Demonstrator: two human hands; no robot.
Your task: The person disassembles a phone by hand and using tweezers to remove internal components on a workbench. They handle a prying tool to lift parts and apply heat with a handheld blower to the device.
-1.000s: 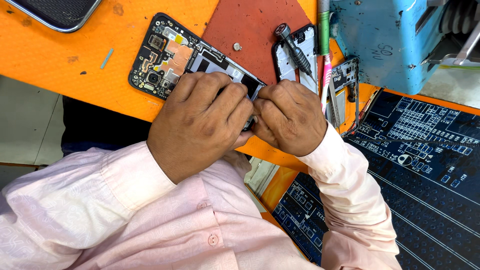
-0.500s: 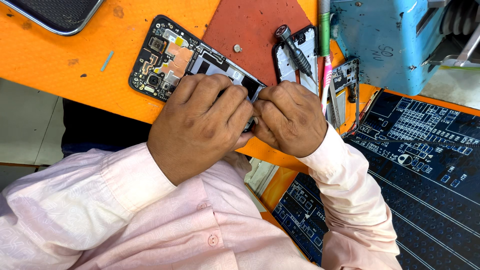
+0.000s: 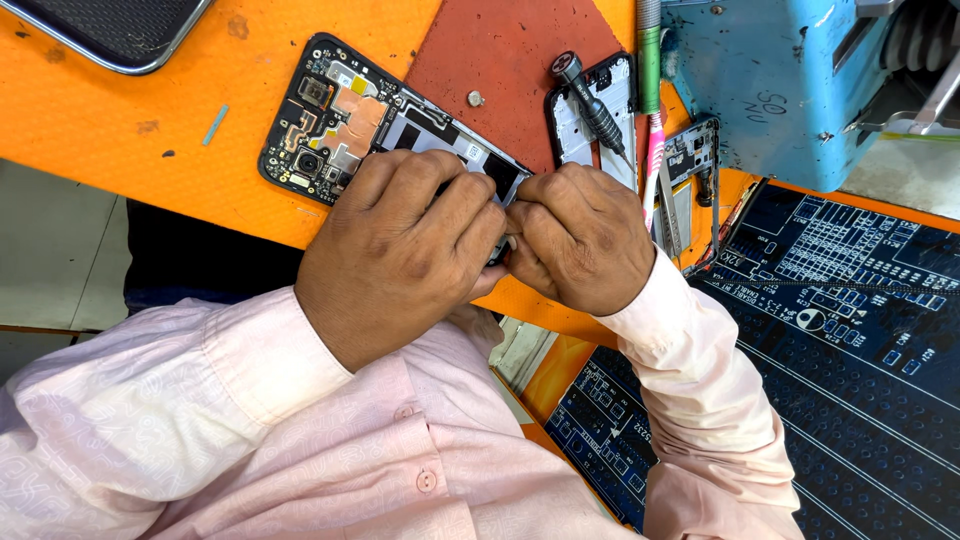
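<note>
Head view looks straight down on my two hands, pressed together over the lower half of an opened black smartphone with its back cover off (image 3: 365,125). It lies slanted on the orange work mat (image 3: 150,150), its lower end reaching onto the dark red rubber pad (image 3: 500,50). Its upper half is bare: two round camera lenses, a copper-coloured shield, small grey metal covers and a yellow tab, all inside a black frame. My left hand (image 3: 410,245) lies across the phone with fingers curled down over its edge; my right hand (image 3: 580,235) is bunched tight against it, knuckles up, fingertips tucked at the phone's lower corner. Whether those fingers pinch anything I cannot tell, since the hands hide the spot.

Just beyond my right hand lie a black-handled screwdriver (image 3: 590,105) on a white phone frame (image 3: 580,130), a pink and green tool (image 3: 652,120), and a blue metal machine (image 3: 770,80). A dark blue printed mat (image 3: 850,300) is at my right.
</note>
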